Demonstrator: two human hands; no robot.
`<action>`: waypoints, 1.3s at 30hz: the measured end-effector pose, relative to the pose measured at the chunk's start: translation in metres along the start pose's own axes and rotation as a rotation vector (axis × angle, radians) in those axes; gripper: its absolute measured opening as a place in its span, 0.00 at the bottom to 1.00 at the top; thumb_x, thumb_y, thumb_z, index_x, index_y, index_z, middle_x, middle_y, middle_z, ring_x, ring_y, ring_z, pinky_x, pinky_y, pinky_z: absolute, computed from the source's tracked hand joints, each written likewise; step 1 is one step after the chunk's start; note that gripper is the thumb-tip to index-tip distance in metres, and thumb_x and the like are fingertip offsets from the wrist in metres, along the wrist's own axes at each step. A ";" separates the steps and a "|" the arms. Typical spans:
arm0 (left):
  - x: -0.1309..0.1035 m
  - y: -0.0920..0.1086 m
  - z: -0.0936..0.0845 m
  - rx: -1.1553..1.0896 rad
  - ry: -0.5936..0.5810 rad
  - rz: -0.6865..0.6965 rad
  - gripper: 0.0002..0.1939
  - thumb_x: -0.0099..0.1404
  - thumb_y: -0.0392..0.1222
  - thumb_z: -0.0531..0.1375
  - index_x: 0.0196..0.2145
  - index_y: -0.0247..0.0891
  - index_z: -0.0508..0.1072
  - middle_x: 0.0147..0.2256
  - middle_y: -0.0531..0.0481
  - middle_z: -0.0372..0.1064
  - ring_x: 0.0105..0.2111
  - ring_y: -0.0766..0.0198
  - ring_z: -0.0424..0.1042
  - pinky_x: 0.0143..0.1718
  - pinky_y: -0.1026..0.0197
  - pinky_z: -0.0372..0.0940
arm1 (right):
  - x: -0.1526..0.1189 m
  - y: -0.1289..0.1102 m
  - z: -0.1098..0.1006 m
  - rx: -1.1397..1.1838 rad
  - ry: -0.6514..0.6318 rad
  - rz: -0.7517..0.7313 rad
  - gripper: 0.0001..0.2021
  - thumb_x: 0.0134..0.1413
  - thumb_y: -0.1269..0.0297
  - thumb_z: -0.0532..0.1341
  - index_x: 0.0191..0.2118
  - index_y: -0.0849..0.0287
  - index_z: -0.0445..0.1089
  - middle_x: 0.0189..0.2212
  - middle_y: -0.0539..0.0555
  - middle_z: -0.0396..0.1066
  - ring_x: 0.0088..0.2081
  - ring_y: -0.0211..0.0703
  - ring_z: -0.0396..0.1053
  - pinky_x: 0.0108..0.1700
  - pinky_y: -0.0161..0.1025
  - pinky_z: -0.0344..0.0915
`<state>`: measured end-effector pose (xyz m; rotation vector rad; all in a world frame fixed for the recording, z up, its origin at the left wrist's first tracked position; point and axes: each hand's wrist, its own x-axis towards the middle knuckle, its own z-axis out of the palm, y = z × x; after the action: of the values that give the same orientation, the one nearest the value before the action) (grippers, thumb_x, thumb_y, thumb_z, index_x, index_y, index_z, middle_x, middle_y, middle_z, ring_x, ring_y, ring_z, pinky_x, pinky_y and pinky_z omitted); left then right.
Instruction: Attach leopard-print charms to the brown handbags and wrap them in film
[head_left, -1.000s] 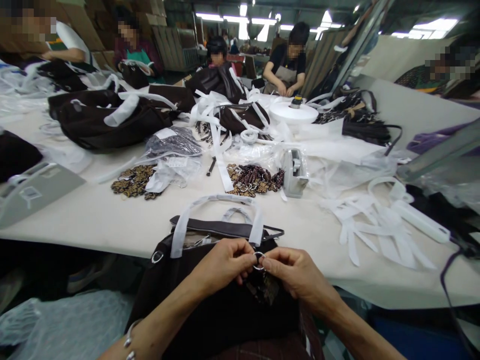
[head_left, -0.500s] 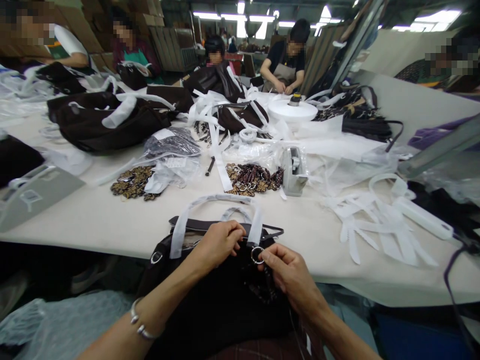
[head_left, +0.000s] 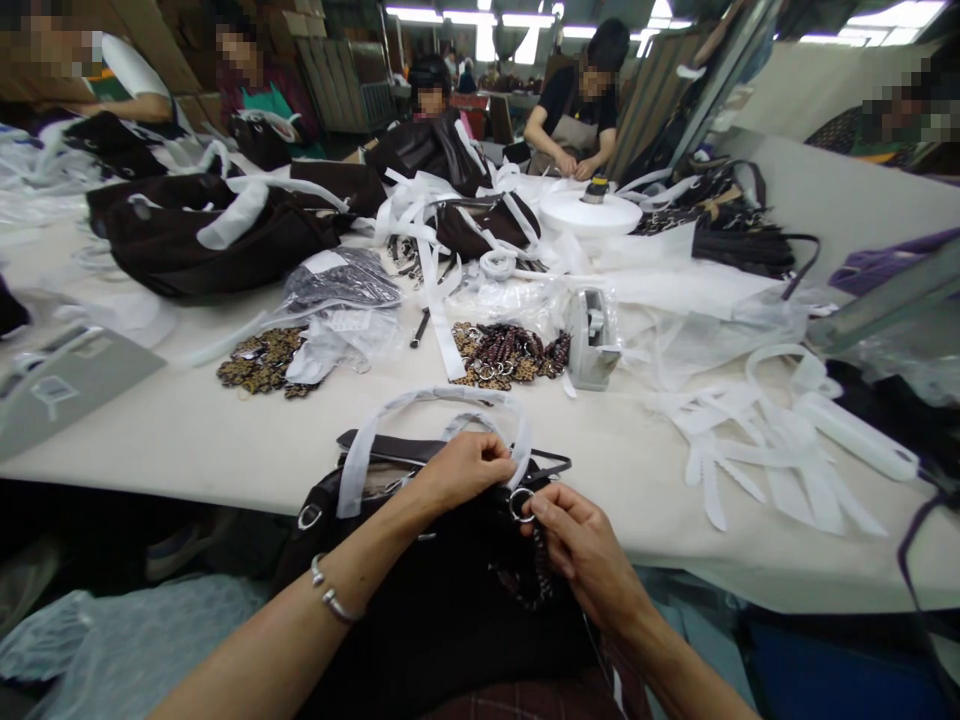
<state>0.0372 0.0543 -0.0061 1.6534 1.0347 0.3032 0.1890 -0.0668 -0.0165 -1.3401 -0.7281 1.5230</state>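
Note:
A black handbag [head_left: 420,610] rests in front of me against the table edge, its top unzipped in part. Its handle [head_left: 358,460] is wrapped in white protective material. My right hand [head_left: 577,535] pinches a silver key ring [head_left: 513,508], from which a dark braided charm [head_left: 538,570] hangs over the bag's front. My left hand [head_left: 472,465] is closed at the right base of the wrapped handle, fingertips against it; what lies between them is hidden. A silver bracelet is on my left wrist.
Behind the bag lie a pile of braided charms with rings [head_left: 510,355], leopard-patterned pieces [head_left: 262,362] and a grey tape dispenser [head_left: 592,345]. White strips [head_left: 772,450] spread at right. Another dark bag [head_left: 217,240] stands at left. Several co-workers are across the table.
My left hand has moved right to the handle's base, and its fingers have drawn together. My right hand still pinches the key ring.

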 end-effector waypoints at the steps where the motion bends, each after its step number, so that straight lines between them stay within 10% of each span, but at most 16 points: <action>1: -0.002 0.000 -0.001 -0.072 -0.023 -0.002 0.09 0.58 0.46 0.58 0.28 0.37 0.67 0.22 0.57 0.63 0.20 0.70 0.61 0.22 0.67 0.55 | 0.000 0.000 -0.001 0.015 -0.004 0.000 0.15 0.56 0.53 0.63 0.34 0.61 0.69 0.26 0.50 0.73 0.15 0.24 0.44 0.18 0.30 0.38; 7: -0.022 -0.001 -0.004 -0.433 -0.135 0.008 0.09 0.61 0.45 0.59 0.33 0.37 0.65 0.25 0.56 0.66 0.22 0.69 0.66 0.26 0.66 0.62 | 0.003 0.000 -0.003 0.108 -0.017 0.021 0.14 0.55 0.53 0.63 0.33 0.61 0.69 0.25 0.48 0.72 0.14 0.23 0.43 0.18 0.30 0.36; 29: -0.055 -0.010 0.025 0.007 0.219 0.154 0.04 0.64 0.35 0.56 0.30 0.38 0.65 0.26 0.56 0.62 0.26 0.66 0.60 0.31 0.64 0.54 | 0.016 -0.004 0.014 -0.350 0.249 -0.149 0.16 0.52 0.54 0.62 0.22 0.57 0.60 0.18 0.44 0.54 0.23 0.34 0.51 0.26 0.34 0.51; 39: -0.051 -0.012 0.028 -0.128 0.211 0.123 0.03 0.65 0.36 0.54 0.32 0.39 0.65 0.27 0.56 0.62 0.27 0.67 0.62 0.31 0.66 0.58 | 0.018 -0.002 0.005 -0.326 0.118 -0.084 0.17 0.54 0.53 0.62 0.23 0.58 0.61 0.19 0.44 0.57 0.23 0.34 0.52 0.26 0.34 0.51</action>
<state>0.0204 -0.0022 -0.0110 1.5960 1.0476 0.6247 0.1854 -0.0488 -0.0209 -1.6035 -0.9745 1.2845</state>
